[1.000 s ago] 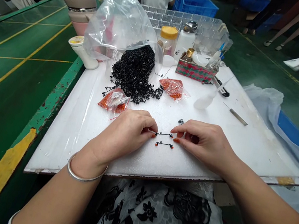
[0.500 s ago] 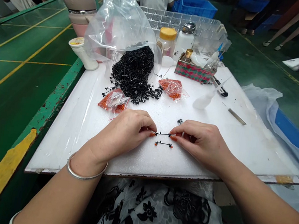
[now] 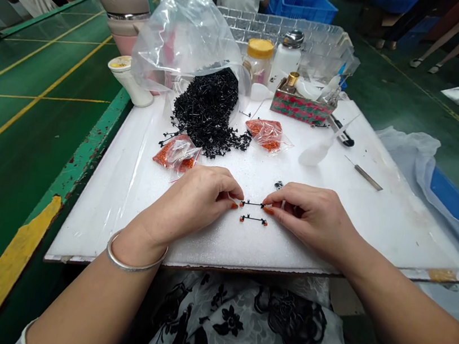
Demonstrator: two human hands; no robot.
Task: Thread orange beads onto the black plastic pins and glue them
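A thin black plastic rod piece (image 3: pixel 253 203) with small upright nubs lies over the white foam-topped board, an orange bit showing at its left end. My right hand (image 3: pixel 313 215) pinches its right end between thumb and index finger. Beside the left end is my left hand (image 3: pixel 197 204), its thumb and index tips slightly apart; whether they still touch the piece is hard to see. Just below, a similar black piece (image 3: pixel 254 218) with orange bits at both ends rests on the board. Behind my right fingers sits a small dark item (image 3: pixel 278 185), too small to name.
A heap of black pieces (image 3: pixel 207 106) spills from a clear plastic bag (image 3: pixel 186 23). Bags of orange bits (image 3: pixel 177 152) lie nearby. Further back stand a yellow-lidded jar (image 3: pixel 259 56), a white pump bottle (image 3: pixel 287 55) and a small patterned box (image 3: pixel 302 107). A pointed tool (image 3: pixel 367 177) lies to the right.
My left fingertips have loosened and drawn slightly back, uncovering the orange bit at the left end of the held piece. My right hand keeps its pinch. The view has shifted slightly.
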